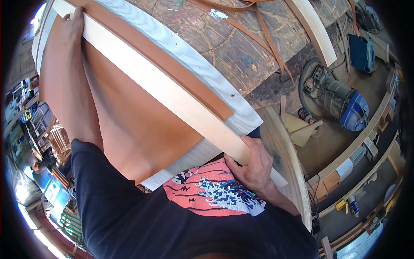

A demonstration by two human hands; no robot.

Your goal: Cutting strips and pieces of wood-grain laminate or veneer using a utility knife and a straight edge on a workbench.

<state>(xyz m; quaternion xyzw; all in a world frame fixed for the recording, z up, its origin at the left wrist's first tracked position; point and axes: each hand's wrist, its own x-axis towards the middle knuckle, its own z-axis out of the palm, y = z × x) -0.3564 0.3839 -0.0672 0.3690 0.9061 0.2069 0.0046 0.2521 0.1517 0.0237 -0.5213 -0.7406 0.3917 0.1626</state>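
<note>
A long pale wooden strip (pixel 151 82) runs slantwise from the far left to near my body at the right. It lies across a large brown sheet, perhaps leather (pixel 129 125), which rests on a grey-white wood-grained board (pixel 189 47). My left hand (pixel 74 28) is closed on the strip's far end, with my arm stretched over the sheet. Close to my shirt, my right hand (pixel 255 166) grips the strip near its other end, thumb and fingers on opposite edges. A narrow band of the sheet shows beyond the strip.
Past the board is a worn workbench top (pixel 241 47) with thin brown offcut strips (pixel 263 32) and a curved pale wooden piece (pixel 315 32). A wooden slab (pixel 280 142) stands at my right. On the floor sits a vacuum-like machine (pixel 340 97) with a hose; shelving curves along the right.
</note>
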